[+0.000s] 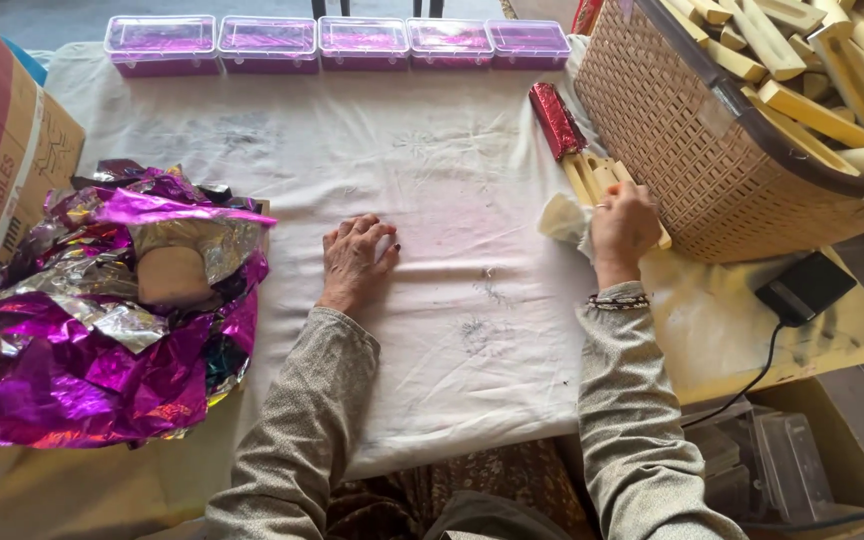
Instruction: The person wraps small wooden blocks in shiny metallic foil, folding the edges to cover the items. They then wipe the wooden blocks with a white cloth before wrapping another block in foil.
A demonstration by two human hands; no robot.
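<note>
A cardboard box [2,170] stands at the far left edge of a table spread with a white cloth [432,200], beside a loose heap of crumpled purple and silver foil sheets [102,330]. Along the table's far edge sits a row of five clear plastic boxes [337,42] lined with purple foil. The left hand [355,258] lies palm down on the cloth, fingers slack and holding nothing. The right hand [624,228] is closed over pale wooden blocks [592,175] lying on the cloth, a scrap of white cloth [562,218] just beside it. A block wrapped in red foil [556,120] rests just beyond them. A woven plastic basket [692,140] heaped with more wooden pieces [822,60] fills the right, with a black device [807,287] on a cable near it.
</note>
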